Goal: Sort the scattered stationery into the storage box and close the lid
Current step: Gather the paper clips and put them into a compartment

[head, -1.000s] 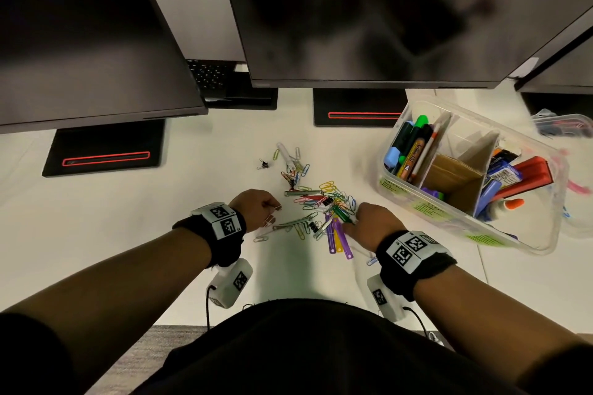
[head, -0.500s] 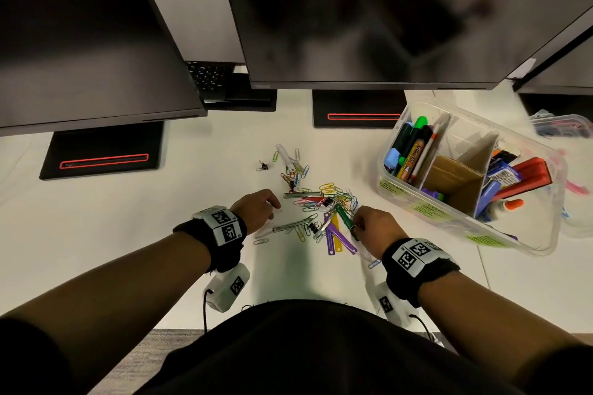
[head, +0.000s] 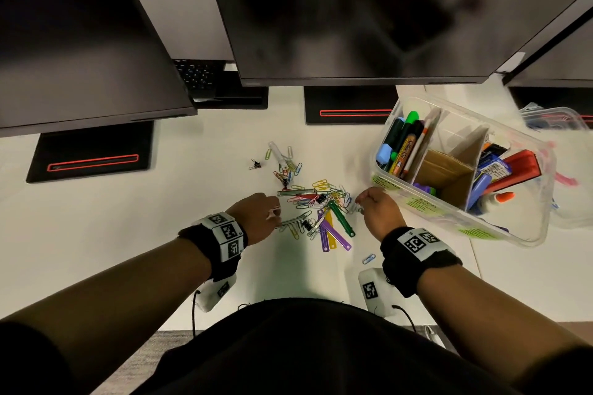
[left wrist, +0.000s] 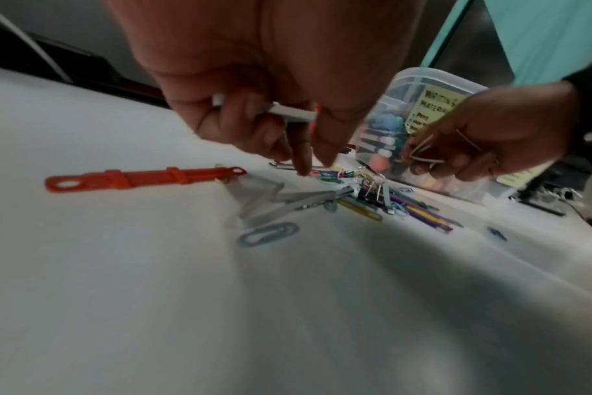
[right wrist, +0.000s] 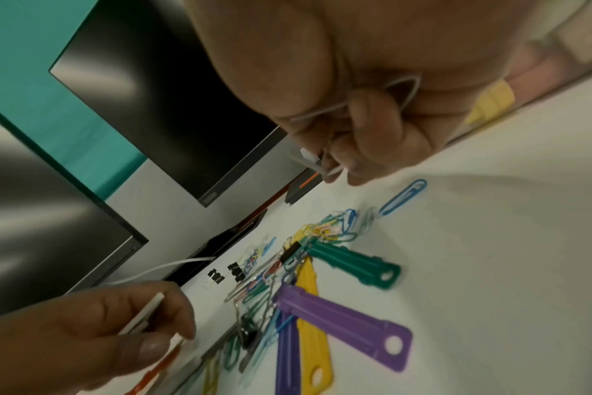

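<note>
A pile of coloured paper clips [head: 317, 200], small black binder clips and plastic fastener strips lies on the white desk. Purple [right wrist: 342, 320], yellow and green [right wrist: 355, 263] strips lie at its near side. My left hand [head: 276, 215] is at the pile's left edge and grips a white plastic strip [left wrist: 289, 112], its fingertips [left wrist: 304, 168] touching down among the clips. A red strip [left wrist: 142, 179] lies beside it. My right hand [head: 361, 204] is at the pile's right edge, curled round several wire paper clips [left wrist: 424, 153]. The clear storage box [head: 462, 222] stands open at right.
The box holds markers [head: 406, 146], cardboard dividers, glue and pens. A clear plastic lid or tray [head: 568, 120] lies behind it at far right. Three dark monitors on black bases [head: 90, 155] overhang the back of the desk. A lone blue clip [head: 369, 258] lies near my right wrist.
My right hand has moved from the coloured strips up and right to the pile's right edge, nearer the box. My left hand has crept forward slightly at the pile's left edge.
</note>
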